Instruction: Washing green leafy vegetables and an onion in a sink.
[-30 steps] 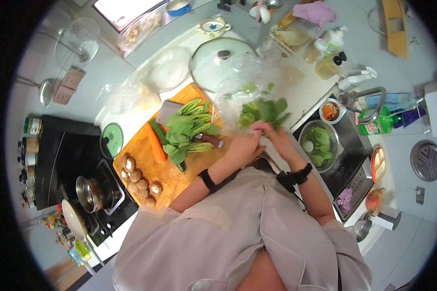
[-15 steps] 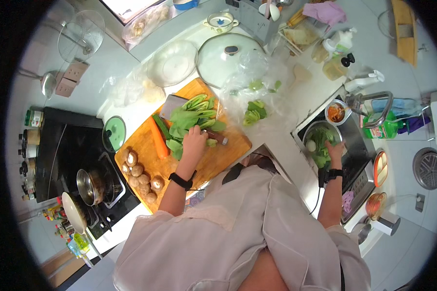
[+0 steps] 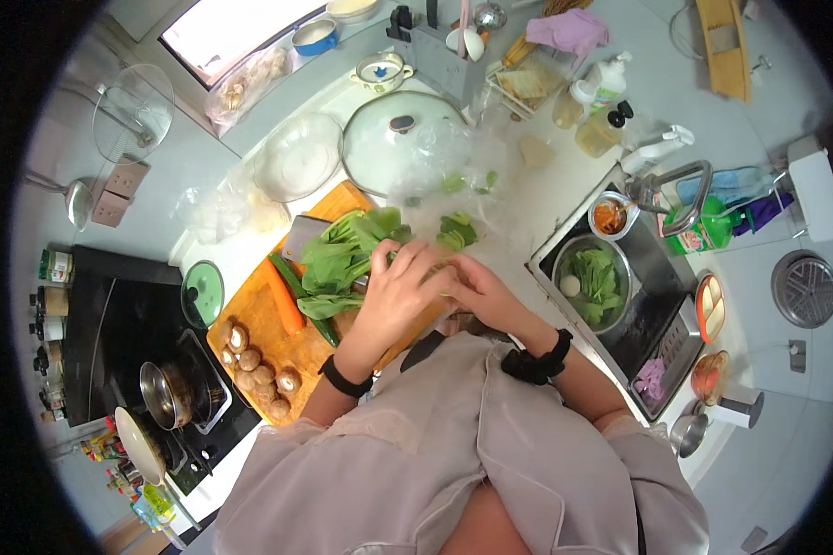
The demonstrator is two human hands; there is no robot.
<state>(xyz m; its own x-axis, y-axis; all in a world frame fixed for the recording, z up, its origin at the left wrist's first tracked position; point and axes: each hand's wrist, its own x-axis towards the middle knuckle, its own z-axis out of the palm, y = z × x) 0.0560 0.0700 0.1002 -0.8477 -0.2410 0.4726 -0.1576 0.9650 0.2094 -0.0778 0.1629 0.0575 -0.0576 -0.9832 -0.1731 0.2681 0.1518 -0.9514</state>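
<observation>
My left hand (image 3: 396,289) and my right hand (image 3: 479,289) meet over the right end of an orange wooden cutting board (image 3: 254,319). Their fingers close together on a stalk of green bok choy (image 3: 442,268). A pile of leafy bok choy (image 3: 338,259) lies on the board just left of my left hand. Beside the pile lie a carrot (image 3: 285,301) and a dark green cucumber (image 3: 317,319). Several brown mushrooms (image 3: 254,365) sit at the board's near left corner. A cleaver blade (image 3: 303,236) rests at the board's far edge, partly hidden under leaves.
A metal bowl (image 3: 565,252) with washed greens stands in the sink on the right, below a curved tap (image 3: 680,180). A clear plastic bag (image 3: 458,199) with more greens, a glass lid (image 3: 403,139) and a glass bowl (image 3: 296,157) lie behind the board. A small pot (image 3: 162,393) stands on the stove at left.
My right hand has come back from the bowl in the sink to the cutting board and joined my left hand. My left hand shifted right, off the leaf pile.
</observation>
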